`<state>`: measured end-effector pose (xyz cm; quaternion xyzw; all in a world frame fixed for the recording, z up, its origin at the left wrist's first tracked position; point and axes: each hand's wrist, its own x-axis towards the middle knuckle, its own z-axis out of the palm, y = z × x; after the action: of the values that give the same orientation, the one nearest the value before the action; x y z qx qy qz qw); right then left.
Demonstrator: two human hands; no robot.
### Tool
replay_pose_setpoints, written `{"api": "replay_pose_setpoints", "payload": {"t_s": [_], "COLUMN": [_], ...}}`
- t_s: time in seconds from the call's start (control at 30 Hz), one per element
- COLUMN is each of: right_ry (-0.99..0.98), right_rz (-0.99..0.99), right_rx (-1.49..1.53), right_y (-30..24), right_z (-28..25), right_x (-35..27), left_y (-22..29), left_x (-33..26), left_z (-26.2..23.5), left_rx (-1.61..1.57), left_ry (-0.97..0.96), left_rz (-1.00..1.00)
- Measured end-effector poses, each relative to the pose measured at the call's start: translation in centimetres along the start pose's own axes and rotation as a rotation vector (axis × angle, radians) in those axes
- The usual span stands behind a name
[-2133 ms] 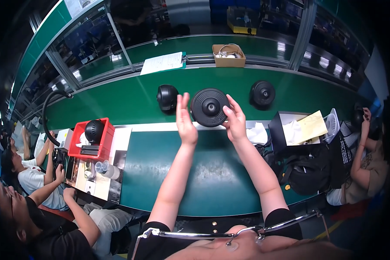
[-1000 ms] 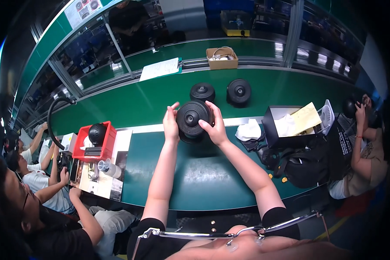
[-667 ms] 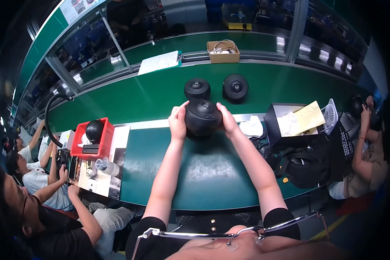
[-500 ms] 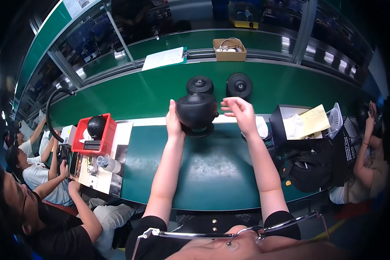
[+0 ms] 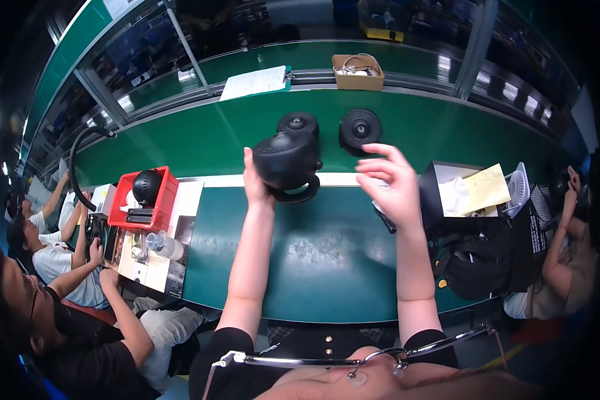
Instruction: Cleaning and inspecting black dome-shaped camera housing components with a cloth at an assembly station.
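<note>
My left hand (image 5: 256,185) grips the left side of a black rounded device (image 5: 283,159), keeping it raised over the bench and tilted. A ring-shaped base (image 5: 299,193) shows under its body, and a small knob sticks out on its right side. My right hand (image 5: 395,185) is apart from the device, to its right, fingers spread and holding nothing. Behind the held device stands one black round unit (image 5: 297,122), partly covered by it. A second black round unit (image 5: 361,131) stands just beyond my right fingertips.
At left sit a red bin (image 5: 169,198) with a black ball-shaped part and clear cups (image 5: 165,245). To the right are an open black box (image 5: 433,190), a white grille (image 5: 517,183) and a black bag (image 5: 472,263). Co-workers sit on both sides. A cardboard box (image 5: 359,81) and clipboard (image 5: 255,83) lie behind.
The held device has shifted left and tilted, exposing more of its ring base. My right hand has drawn away to the right, with its fingers spreading.
</note>
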<state>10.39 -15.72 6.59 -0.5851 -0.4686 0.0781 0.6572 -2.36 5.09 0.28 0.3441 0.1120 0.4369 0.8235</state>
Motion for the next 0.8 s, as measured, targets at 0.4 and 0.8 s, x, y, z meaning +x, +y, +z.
{"api": "replay_pose_setpoints", "payload": {"t_s": [0.4,0.8], "right_ry": [0.182,-0.165], "right_rz": [-0.058,-0.011], "right_rx": [0.045,0.155], "right_y": [-1.8,4.1], "right_z": [-2.8,2.1], "right_x": [-0.4,0.7], "left_y": [1.0,-2.2], "left_x": [0.3,-0.8], "left_z": [-0.6,1.3], "left_rx": [-0.058,-0.138], "left_ry": [0.012,-0.218], "left_rz": [0.005,-0.196]}}
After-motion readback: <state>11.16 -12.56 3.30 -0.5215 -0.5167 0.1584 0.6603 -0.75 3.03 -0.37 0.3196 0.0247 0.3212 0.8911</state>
